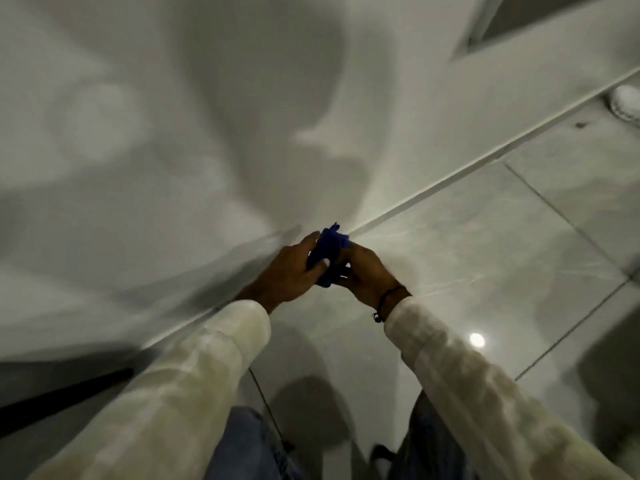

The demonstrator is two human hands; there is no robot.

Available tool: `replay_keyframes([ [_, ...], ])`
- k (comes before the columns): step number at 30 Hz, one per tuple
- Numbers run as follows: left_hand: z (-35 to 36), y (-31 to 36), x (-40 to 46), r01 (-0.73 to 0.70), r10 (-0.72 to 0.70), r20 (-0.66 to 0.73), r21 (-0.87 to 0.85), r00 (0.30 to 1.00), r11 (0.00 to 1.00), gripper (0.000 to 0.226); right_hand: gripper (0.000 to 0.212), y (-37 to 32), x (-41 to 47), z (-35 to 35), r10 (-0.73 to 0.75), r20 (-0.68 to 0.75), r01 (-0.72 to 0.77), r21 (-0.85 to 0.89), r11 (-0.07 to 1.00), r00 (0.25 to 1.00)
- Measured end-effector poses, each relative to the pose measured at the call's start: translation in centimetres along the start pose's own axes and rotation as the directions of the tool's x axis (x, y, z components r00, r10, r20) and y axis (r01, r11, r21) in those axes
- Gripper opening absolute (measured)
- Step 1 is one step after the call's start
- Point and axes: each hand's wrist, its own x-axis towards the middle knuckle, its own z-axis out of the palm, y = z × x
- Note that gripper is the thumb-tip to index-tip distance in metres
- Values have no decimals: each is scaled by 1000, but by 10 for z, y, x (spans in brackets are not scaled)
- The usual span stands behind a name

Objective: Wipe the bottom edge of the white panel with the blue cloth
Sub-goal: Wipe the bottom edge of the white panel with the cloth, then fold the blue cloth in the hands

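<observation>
A small bunched blue cloth [329, 249] is held between both hands at the centre of the head view. My left hand [291, 271] grips it from the left, thumb across the cloth. My right hand [367, 273] holds its right side; a dark band circles that wrist. The white panel [207, 116] fills the upper left, covered in shadows. Its bottom edge [433, 188] runs diagonally from lower left to upper right, where it meets the floor. The cloth sits right at that edge; whether it touches the edge is unclear from the blur.
Glossy grey floor tiles [502, 254] spread to the right, with a lamp reflection [477, 339]. A white round object [625, 103] lies by the edge at far right. A dark strip [62, 396] crosses the lower left. My knees in blue jeans [249, 445] are at the bottom.
</observation>
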Motion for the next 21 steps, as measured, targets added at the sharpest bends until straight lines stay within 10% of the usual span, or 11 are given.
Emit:
replay_keyframes([
  [10, -150, 147, -236, 224, -476, -345, -567, 809, 793, 30, 50, -139, -246, 130, 129, 130, -81, -324, 943, 983],
  [18, -192, 170, -484, 5, -921, -194, -978, 339, 208, 27, 31, -140, -405, 261, 217, 384, 109, -669, 735, 897],
  [21, -168, 153, -562, -71, -947, -91, -995, 309, 72, 24, 30, -90, -435, 301, 273, 465, 193, -732, 653, 842],
])
